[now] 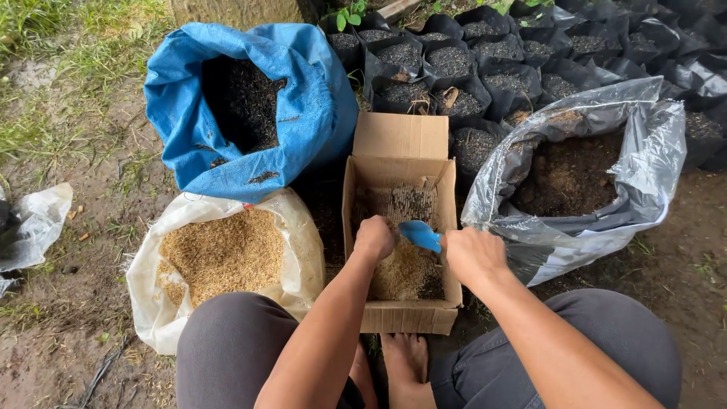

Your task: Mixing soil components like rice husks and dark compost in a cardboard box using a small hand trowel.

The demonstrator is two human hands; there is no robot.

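A cardboard box (pixel 363 189) stands open on the ground between my knees, holding a mix of pale husks and dark soil (pixel 405 269). My right hand (pixel 473 256) is shut on a blue scoop (pixel 420 234), whose blade points left over the mix. My left hand (pixel 374 237) is inside the box with its fingers closed, touching the mix next to the scoop; whether it holds anything is hidden.
A white sack of pale husks (pixel 227 254) lies at the left. Behind it stands a blue sack of dark material (pixel 250 106). A clear plastic sack of brown soil (pixel 575 174) is on the right. Several filled black grow bags (pixel 485 60) stand behind.
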